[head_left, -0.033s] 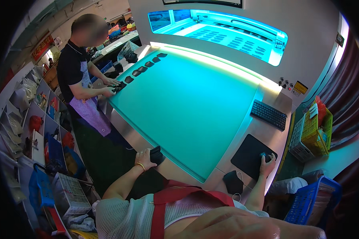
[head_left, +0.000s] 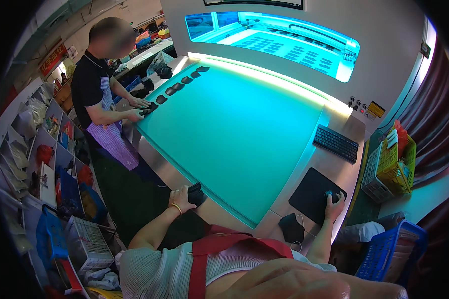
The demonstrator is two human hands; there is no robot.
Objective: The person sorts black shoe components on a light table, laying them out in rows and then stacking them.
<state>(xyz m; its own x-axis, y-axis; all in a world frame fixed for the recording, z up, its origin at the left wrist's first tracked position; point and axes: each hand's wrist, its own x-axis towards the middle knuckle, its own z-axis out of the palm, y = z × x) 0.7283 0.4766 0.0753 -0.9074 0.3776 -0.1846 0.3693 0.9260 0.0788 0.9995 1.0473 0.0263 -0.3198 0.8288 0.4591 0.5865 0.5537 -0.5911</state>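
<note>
At the near edge of the teal work surface (head_left: 224, 144), my left hand (head_left: 183, 198) grips a small stack of black pieces (head_left: 196, 194). My right hand (head_left: 335, 205) is closed over a computer mouse (head_left: 329, 194), which rests on a black mouse pad (head_left: 310, 196). Along the far left edge lies a row of flat black cut pieces (head_left: 171, 91). A co-worker in a checked apron stands there, both hands (head_left: 138, 109) on black pieces at the near end of that row.
A black keyboard (head_left: 336, 143) sits right of the surface, and a black face mask (head_left: 291, 228) lies left of my right forearm. Behind is a machine with a lit window (head_left: 284, 47). Crates (head_left: 391, 164) and a blue basket (head_left: 389, 251) stand at right; shelves (head_left: 50, 144) line the left.
</note>
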